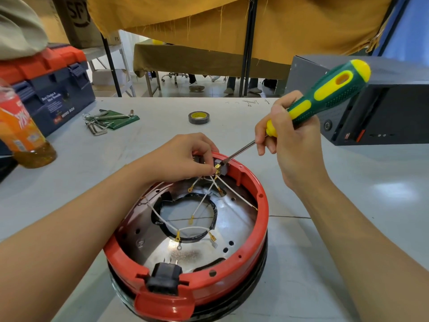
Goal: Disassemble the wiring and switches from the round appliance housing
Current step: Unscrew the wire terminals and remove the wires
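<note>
Where the pale grey table [301,263] meets an open workshop hung with mustard cloth [290,22], a dark computer case [380,105] sits at right and a blue-and-red toolbox [48,87] at left. Near the front edge lies the round red housing [261,219], upturned, white wires [202,203] crossing its metal floor. The right hand [290,140] grips a green-yellow screwdriver [325,96], fingers curled round it, tip at a grey switch [221,167]. The left hand [183,156] pinches a brass terminal [217,168] beside it.
</note>
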A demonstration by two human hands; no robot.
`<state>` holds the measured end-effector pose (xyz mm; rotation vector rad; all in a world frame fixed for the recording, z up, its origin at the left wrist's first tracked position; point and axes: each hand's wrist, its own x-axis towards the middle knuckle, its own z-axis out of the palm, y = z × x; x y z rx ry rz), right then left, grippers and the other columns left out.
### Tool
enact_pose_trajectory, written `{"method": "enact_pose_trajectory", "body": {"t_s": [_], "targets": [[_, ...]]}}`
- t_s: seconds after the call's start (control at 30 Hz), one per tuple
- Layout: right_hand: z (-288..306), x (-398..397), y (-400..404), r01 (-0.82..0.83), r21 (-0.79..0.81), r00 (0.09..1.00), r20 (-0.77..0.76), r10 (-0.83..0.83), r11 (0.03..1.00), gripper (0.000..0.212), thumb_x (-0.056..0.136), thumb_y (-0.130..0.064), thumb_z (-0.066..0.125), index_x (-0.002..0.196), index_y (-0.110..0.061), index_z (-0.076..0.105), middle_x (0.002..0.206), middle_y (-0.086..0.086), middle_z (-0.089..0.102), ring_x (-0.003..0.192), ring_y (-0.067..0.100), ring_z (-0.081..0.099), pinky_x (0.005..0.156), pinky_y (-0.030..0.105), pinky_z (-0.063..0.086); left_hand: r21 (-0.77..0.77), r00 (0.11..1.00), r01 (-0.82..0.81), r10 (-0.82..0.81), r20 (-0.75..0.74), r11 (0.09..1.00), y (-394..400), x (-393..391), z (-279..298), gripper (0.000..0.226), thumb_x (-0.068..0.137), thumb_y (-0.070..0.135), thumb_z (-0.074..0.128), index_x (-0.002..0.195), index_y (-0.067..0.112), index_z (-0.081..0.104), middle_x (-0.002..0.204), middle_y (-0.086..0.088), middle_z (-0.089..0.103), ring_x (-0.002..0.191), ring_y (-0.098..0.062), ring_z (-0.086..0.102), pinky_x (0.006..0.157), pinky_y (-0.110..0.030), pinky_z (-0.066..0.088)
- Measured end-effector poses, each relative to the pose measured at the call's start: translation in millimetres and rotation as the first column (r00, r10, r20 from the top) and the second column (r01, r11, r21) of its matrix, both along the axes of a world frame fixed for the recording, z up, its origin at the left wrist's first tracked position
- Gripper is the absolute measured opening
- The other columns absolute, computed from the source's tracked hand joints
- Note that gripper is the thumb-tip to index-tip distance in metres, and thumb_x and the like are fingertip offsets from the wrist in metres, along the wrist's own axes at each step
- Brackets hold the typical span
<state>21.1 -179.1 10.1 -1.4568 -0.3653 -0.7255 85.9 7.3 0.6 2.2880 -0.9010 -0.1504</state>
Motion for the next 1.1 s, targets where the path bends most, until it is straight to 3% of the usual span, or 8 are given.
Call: {"method": "enact_pose_trajectory", "body": {"t_s": [0.43,0.77,0.93,1.1], "targets": [[-9.3,16.4,-10.2,0.012,0.359,0.978,-0.199,0.064,0.933,0.024,0.097,-0.006,0.038,0.075,-0.016,0.038,0.049,0.004,0.047,0.038,0.009,0.035,0.041,0.021,0.035,0.005,1.000,-0.011,0.011,0.008,1.000,-0.8,-1.5,1.6,0.013,0.076,0.019,0.075,0.065,0.023,0.068,0.109,0.015,0.059,0.095,0.001,0.057,0.080,-0.014,0.038],[-16.2,26.3,-15.5,0.033,0.474,0.949,-0.291,0.121,0.880,0.023,0.095,-0.010,0.038,0.072,-0.015,0.038,0.046,0.002,0.046,0.037,0.009,0.029,0.040,0.018,0.032,0.028,1.000,0.010,-0.010,-0.002,1.000,0.0,-1.2,4.5,0.009,0.078,0.014,0.073,0.071,0.016,0.070,0.111,0.012,0.059,0.100,-0.003,0.057,0.091,-0.022,0.042],[-20.3,29.0,-14.7,0.047,0.524,0.937,-0.318,0.144,0.850,0.028,0.094,-0.010,0.037,0.067,-0.015,0.039,0.045,0.001,0.046,0.037,0.009,0.028,0.039,0.018,0.031,0.040,1.000,0.001,-0.001,0.004,0.999,-0.2,-2.2,5.3,0.013,0.078,0.013,0.073,0.069,0.019,0.068,0.112,0.013,0.059,0.103,-0.002,0.056,0.089,-0.014,0.039],[-16.1,26.8,-14.0,0.043,0.478,0.951,-0.290,0.111,0.878,0.022,0.096,-0.011,0.038,0.074,-0.014,0.040,0.047,0.001,0.048,0.037,0.008,0.030,0.040,0.018,0.033,0.040,1.000,-0.004,0.003,0.013,0.999,0.5,-2.6,4.8,0.011,0.079,0.014,0.072,0.070,0.019,0.069,0.111,0.013,0.059,0.102,0.000,0.056,0.090,-0.017,0.040]]}}
